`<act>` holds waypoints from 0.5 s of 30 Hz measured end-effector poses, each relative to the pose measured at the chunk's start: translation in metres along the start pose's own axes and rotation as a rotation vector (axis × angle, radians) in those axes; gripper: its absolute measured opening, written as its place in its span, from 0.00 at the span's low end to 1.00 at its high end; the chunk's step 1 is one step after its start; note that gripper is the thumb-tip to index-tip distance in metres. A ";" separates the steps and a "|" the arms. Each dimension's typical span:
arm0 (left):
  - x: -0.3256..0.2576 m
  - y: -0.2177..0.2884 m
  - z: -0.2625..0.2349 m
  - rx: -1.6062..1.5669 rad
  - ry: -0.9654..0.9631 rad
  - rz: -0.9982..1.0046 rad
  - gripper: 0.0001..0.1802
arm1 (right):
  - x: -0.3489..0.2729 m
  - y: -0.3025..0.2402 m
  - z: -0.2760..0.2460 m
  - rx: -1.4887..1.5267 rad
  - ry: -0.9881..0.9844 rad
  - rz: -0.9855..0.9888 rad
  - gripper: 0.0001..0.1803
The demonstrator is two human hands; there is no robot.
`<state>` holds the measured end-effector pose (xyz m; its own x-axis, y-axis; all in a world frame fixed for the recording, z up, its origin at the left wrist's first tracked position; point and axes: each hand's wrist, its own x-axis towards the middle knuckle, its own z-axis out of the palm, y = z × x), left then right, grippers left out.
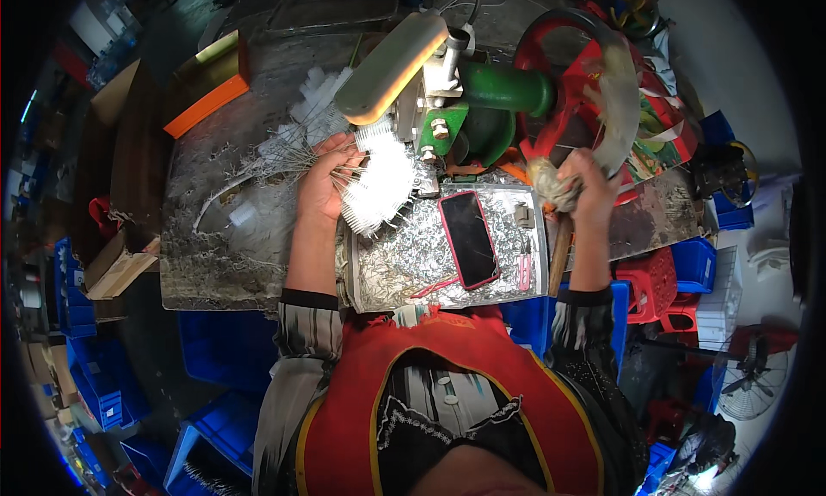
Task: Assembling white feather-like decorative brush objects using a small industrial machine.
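While the right hand [587, 186] grips the wrapped crank handle [551, 189] of the red wheel [575, 74], the left hand [325, 184] pinches the white brush [379, 186], lying crosswise toward the green machine [482, 100] between them.

A smartphone [469, 238] with a red case lies on the foil-covered tray [396, 264]; an orange-edged box [211, 83] sits far left; blue plastic crates [103, 393] below.
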<state>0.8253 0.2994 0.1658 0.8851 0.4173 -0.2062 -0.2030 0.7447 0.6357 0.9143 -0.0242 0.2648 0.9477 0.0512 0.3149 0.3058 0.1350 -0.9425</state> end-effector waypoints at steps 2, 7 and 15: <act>0.004 -0.003 0.004 -0.001 -0.008 -0.004 0.16 | -0.007 0.038 -0.002 -0.036 -0.038 -0.158 0.08; -0.001 -0.003 0.009 -0.064 0.041 0.056 0.16 | -0.002 0.049 -0.009 0.026 -0.176 -0.168 0.06; 0.008 -0.007 0.006 -0.089 0.143 0.105 0.13 | 0.016 -0.031 0.002 -0.082 0.019 0.319 0.12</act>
<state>0.8359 0.2946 0.1644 0.7901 0.5598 -0.2496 -0.3328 0.7338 0.5923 0.9196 -0.0258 0.2997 0.9982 0.0600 0.0006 -0.0015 0.0350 -0.9994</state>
